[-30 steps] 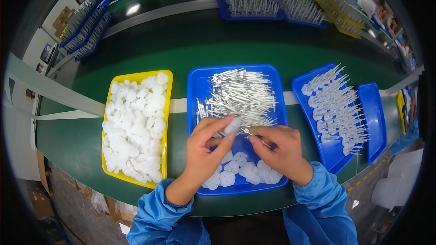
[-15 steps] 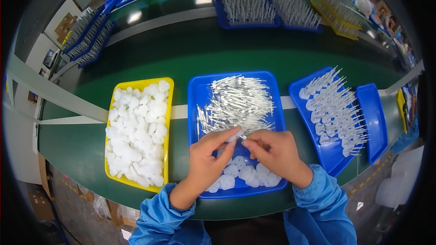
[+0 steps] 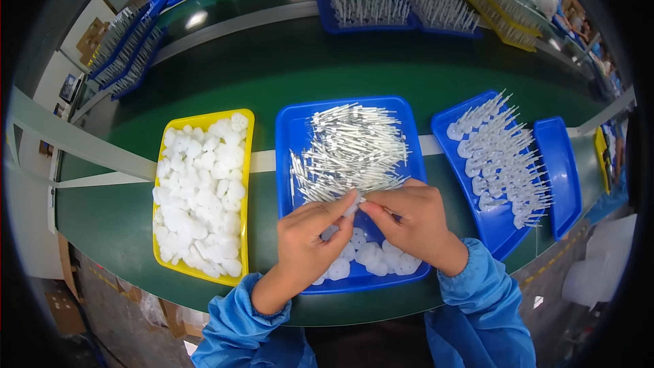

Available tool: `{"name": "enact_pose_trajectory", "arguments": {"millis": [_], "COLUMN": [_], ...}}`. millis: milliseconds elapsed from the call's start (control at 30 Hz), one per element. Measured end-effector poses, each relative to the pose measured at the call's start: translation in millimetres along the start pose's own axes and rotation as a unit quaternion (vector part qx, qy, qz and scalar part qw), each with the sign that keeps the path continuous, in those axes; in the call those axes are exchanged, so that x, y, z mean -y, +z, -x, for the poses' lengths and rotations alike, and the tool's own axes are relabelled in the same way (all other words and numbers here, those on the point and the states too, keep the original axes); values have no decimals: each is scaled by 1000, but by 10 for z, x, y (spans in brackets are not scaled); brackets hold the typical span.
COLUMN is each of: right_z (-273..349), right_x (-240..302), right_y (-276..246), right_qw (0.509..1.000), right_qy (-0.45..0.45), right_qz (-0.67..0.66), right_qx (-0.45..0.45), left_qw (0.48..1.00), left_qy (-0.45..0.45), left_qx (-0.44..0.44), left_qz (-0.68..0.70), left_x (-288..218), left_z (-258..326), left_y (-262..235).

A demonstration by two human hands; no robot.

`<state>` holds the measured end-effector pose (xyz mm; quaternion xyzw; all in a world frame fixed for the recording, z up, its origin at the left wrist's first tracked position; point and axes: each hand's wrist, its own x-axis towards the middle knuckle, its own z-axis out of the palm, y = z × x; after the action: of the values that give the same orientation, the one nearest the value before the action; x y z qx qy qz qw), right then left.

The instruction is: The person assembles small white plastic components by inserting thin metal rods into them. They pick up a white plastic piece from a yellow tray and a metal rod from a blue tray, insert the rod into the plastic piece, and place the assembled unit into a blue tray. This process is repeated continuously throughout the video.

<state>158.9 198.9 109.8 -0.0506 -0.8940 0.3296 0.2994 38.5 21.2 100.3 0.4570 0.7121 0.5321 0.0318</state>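
Between the two hands, over the blue tray [image 3: 289, 136], a small white piece [image 3: 354, 202] is pinched: left hand [image 3: 310, 242] and right hand [image 3: 412, 221] both grip it at the fingertips. Beyond the hands lie thin white sticks [image 3: 351, 146]; beneath them, white caps [image 3: 371, 259]. Left of the left hand sits a yellow tray [image 3: 204, 120] of caps on the table [image 3: 272, 68].

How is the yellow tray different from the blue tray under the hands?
The yellow tray holds only white round pieces, heaped over nearly all of it; the blue tray holds thin white sticks at its far end and a few round pieces nearest the person. The yellow tray lies untouched on the person's left; both hands work over the blue tray. Both are shallow rectangular trays.
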Motion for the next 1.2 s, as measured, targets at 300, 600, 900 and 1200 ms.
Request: {"name": "enact_pose_trajectory", "arguments": {"millis": [300,600,900,1200], "right_z": [49,95,100,242], "right_x": [36,31,-43,21], "right_y": [-34,-230,-213,-425], "right_qw": [1000,976,987,987], "right_qy": [-11,-160,-116,-117], "right_qz": [11,145,108,90], "right_qx": [-10,10,23,63], "left_qw": [961,996,995,994], "left_qy": [-134,-10,7,0], "left_qx": [8,17,46,45], "left_qz": [240,86,86,95], "left_x": [-26,69,60,74], "left_z": [-9,-22,-47,-39], "left_y": [42,11,4,-20]}}
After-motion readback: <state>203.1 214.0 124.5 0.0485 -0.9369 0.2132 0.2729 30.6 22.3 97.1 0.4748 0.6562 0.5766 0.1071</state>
